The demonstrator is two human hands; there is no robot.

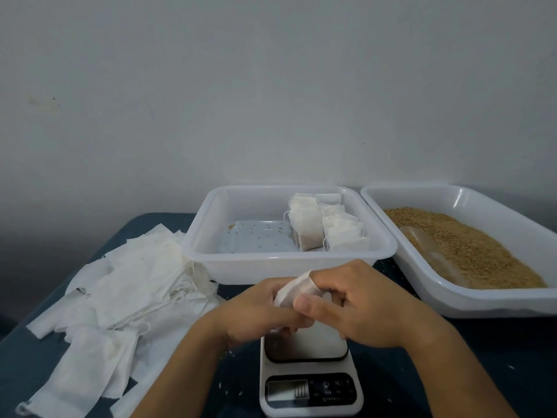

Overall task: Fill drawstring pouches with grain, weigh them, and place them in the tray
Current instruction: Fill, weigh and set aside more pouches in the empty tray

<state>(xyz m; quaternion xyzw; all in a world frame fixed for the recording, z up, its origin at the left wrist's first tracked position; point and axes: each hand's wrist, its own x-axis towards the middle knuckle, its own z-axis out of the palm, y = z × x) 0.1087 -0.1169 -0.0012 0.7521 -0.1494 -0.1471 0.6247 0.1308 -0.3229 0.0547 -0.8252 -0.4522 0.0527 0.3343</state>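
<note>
Both my hands hold one pouch (pixel 294 289) at lower centre, just above the scale (pixel 307 384): left hand (pixel 259 309) curled round its lower part, right hand (pixel 358 309) pinching its upper edge between thumb and fingers. Whether it holds grain I cannot tell. Recommended: spread the mouth wide and keep it upright before filling. The pouch is white, thin, creased. Filled pouches (pixel 325 224) stand in the tray (pixel 289 262) mid-frame; grain (pixel 470 248) at right; empty pouches (pixel 120 285) at left
</note>
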